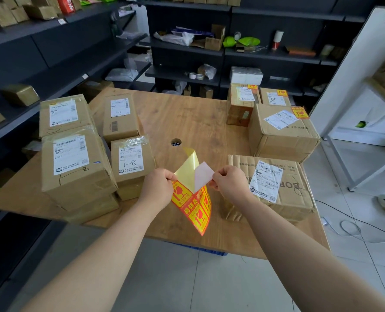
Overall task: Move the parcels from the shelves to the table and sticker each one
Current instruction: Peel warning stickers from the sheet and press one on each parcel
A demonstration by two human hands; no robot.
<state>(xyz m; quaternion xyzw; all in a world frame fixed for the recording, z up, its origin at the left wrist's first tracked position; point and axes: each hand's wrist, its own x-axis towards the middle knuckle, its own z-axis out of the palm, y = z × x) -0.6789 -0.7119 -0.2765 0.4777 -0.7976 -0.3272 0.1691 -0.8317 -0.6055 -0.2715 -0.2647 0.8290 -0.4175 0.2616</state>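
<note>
Over the near edge of the wooden table [187, 118], my left hand [156, 188] grips a sheet of red-and-yellow fragile stickers [192, 206] by its yellow backing. My right hand [228, 182] pinches one sticker [202, 175], white underside up, partly peeled off the sheet. Several cardboard parcels with white shipping labels stand on the table. Those at the left, such as the one marked 1-8 [132, 163], and the near right parcel [274, 185] show no fragile sticker. Three parcels at the back right, including the big one [281, 131], carry a fragile sticker.
Dark shelves [52, 55] run along the left wall and the back, holding boxes, bags and tape rolls. A white metal rack [357, 136] stands at the right. Cables lie on the tiled floor at the right. A round cable hole [176, 142] sits mid-table.
</note>
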